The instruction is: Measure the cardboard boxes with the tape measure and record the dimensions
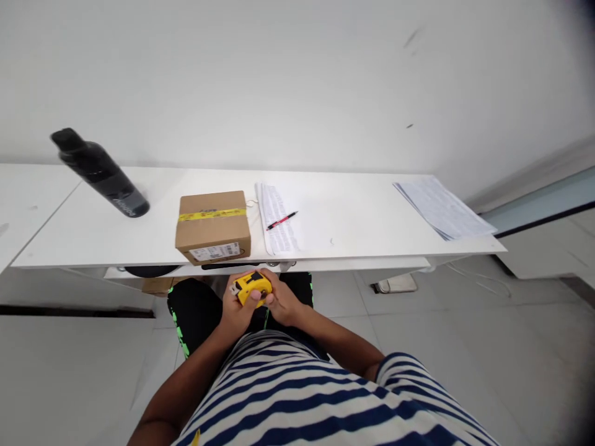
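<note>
A yellow and black tape measure (pixel 250 288) is held between both my hands, above my lap and just in front of the desk edge. My left hand (pixel 233 313) wraps its left side, near the metal hook of the tape. My right hand (pixel 282 301) grips the other side, fingers closed around the case. Beyond my hands, a brown cardboard box (pixel 214 229) with yellow tape and a white label sits on the desk. To the right of the box lie written sheets (pixel 279 238), with a red and black pen (pixel 282 221) on top.
The white desk (pixel 348 217) runs along a white wall. A tall black bottle (pixel 105 176) stands at the left. Another stack of papers (pixel 441 207) lies near the right end. Below the desk are a shelf (pixel 372 264) and a pale object (pixel 397 284) on the tiled floor.
</note>
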### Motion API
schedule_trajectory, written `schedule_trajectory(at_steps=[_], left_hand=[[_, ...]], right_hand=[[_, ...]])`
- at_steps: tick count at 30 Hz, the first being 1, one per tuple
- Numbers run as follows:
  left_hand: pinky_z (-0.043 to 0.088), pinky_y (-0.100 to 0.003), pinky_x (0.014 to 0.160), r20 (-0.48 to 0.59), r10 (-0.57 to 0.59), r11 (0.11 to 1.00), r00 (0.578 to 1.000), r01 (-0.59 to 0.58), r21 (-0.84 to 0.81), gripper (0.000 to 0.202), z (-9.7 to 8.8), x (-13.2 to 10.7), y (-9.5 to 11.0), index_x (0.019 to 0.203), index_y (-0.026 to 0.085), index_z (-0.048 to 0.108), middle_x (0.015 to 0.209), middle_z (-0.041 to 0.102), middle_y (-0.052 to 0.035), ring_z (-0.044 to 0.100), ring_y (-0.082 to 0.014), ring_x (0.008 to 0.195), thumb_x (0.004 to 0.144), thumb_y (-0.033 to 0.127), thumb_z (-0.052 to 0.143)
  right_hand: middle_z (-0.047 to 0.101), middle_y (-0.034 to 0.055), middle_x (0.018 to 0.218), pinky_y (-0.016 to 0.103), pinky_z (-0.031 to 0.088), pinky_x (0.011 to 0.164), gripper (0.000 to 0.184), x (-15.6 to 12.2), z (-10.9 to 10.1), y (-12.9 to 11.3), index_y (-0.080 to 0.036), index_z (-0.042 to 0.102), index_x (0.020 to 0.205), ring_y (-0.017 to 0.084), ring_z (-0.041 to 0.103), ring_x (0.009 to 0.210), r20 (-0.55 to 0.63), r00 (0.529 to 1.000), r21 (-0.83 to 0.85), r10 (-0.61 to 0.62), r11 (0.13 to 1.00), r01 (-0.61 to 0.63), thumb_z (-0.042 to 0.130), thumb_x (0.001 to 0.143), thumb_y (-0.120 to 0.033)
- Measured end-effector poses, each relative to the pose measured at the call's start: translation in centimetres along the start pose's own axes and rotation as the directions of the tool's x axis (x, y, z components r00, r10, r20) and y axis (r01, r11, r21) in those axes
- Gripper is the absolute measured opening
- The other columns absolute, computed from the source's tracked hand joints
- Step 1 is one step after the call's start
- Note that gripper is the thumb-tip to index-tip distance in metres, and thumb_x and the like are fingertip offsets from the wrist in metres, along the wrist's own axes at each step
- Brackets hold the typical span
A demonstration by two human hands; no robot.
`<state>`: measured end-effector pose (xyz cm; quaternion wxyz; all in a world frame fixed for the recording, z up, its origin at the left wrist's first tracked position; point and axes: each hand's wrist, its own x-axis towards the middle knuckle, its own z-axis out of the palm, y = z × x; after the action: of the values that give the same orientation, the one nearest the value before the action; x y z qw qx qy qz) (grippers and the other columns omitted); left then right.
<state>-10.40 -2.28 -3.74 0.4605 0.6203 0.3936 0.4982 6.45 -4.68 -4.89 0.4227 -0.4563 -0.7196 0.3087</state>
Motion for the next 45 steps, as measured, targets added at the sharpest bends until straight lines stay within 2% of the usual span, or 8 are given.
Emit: schedule_trajectory(at_steps=[5, 9, 20, 28, 35, 37, 41, 45], left_hand=[[0.058, -0.043, 0.095, 0.206, -0.07, 0.996, 0.976, 0.08, -0.039, 0.048, 3.8, 3.7, 0.5, 0.109, 0.018, 0.064, 0.105, 0.079, -0.0119, 0.075, -0.024, 0.096, 0.081, 0.057, 0.072], [0.057, -0.043, 0.097, 0.304, 0.037, 0.998, 0.952, -0.017, -0.067, 0.048, 6.5, 6.8, 2.4, 0.107, 0.018, 0.065, 0.101, 0.08, -0.0134, 0.075, -0.0251, 0.096, 0.077, 0.053, 0.078], [0.058, -0.027, 0.067, 0.122, -0.101, 0.926, 0.987, 0.138, -0.353, 0.056, 12.1, 22.2, -0.2, 0.092, 0.014, 0.064, 0.083, 0.078, -0.0099, 0.074, -0.0189, 0.071, 0.07, 0.064, 0.078], [0.057, -0.027, 0.066, 0.384, -0.228, 0.869, 0.895, 0.364, -0.335, 0.053, 13.2, 23.6, -4.5, 0.089, 0.011, 0.069, 0.082, 0.078, -0.0115, 0.073, -0.0194, 0.07, 0.066, 0.056, 0.084], [0.061, -0.03, 0.075, 0.343, -0.399, 0.534, 0.85, 0.52, -0.667, 0.04, 11.6, 25.7, -4.6, 0.085, 0.017, 0.064, 0.081, 0.077, -0.0083, 0.072, -0.0162, 0.069, 0.081, 0.057, 0.068], [0.061, -0.031, 0.075, 0.381, -0.447, 0.462, 0.809, 0.574, -0.677, 0.037, 10.8, 25.8, -4.5, 0.085, 0.018, 0.063, 0.082, 0.077, -0.0081, 0.072, -0.0157, 0.067, 0.085, 0.055, 0.063], [0.061, -0.032, 0.074, 0.499, -0.442, 0.425, 0.746, 0.663, -0.616, 0.037, 9.7, 25.1, -4.3, 0.086, 0.016, 0.065, 0.082, 0.076, -0.0099, 0.072, -0.0169, 0.068, 0.087, 0.053, 0.06], [0.06, -0.032, 0.067, 0.617, -0.404, 0.412, 0.675, 0.737, -0.536, 0.041, 9.3, 24.8, -4.4, 0.086, 0.014, 0.067, 0.08, 0.075, -0.0105, 0.069, -0.0164, 0.062, 0.085, 0.054, 0.061]], right_hand=[[0.068, 0.019, 0.128, 0.048, 0.05, 0.103, 0.069, 4.2, -9.5, 5.8, -0.014, 0.049, 0.148, 0.031, 0.064, 0.12, -0.202, 0.96, -0.443, 0.193, 0.856, -0.266, 0.021, 0.103, -0.059], [0.029, 0.0169, 0.167, 0.058, 0.025, 0.121, 0.062, 10.3, -14.9, 9.5, -0.018, 0.037, 0.158, 0.038, 0.021, 0.156, -0.08, 0.96, -0.713, 0.27, 0.657, -0.244, 0.038, 0.103, -0.046], [0.058, 0.0171, 0.145, 0.058, 0.024, 0.121, 0.047, 2.7, -10.4, 8.6, -0.021, 0.054, 0.147, 0.034, 0.041, 0.145, -0.154, 0.967, -0.71, 0.205, 0.657, -0.253, 0.042, 0.104, -0.037], [0.068, 0.0139, 0.097, 0.042, 0.047, 0.088, 0.035, 3.7, -13.9, 10.2, -0.016, 0.075, 0.116, 0.025, 0.061, 0.093, -0.058, 0.993, -0.711, 0.099, 0.694, -0.111, 0.049, 0.103, -0.036], [0.063, 0.0047, 0.075, 0.036, 0.042, 0.075, 0.028, -1.0, -18.4, 10.3, -0.024, 0.073, 0.113, 0.02, 0.056, 0.075, -0.145, 0.971, -0.809, -0.193, 0.588, -0.004, 0.047, 0.104, -0.025], [0.056, 0.0008, 0.063, 0.034, 0.04, 0.068, 0.028, -3.5, -19.6, 9.9, -0.023, 0.07, 0.113, 0.019, 0.053, 0.064, -0.408, 0.897, -0.748, -0.171, 0.626, -0.221, 0.045, 0.104, -0.032], [0.064, -0.0008, 0.073, 0.032, 0.044, 0.067, 0.034, -4.0, -20.2, 8.4, -0.023, 0.054, 0.114, 0.018, 0.062, 0.067, -0.888, 0.46, -0.203, -0.016, 0.91, -0.361, 0.038, 0.104, -0.052], [0.062, -0.0031, 0.076, 0.026, 0.042, 0.057, 0.044, 4.0, -18.9, 7.6, -0.025, 0.05, 0.097, 0.011, 0.057, 0.058, -0.792, 0.604, 0.079, 0.09, 0.996, -0.046, 0.055, 0.091, -0.068]])
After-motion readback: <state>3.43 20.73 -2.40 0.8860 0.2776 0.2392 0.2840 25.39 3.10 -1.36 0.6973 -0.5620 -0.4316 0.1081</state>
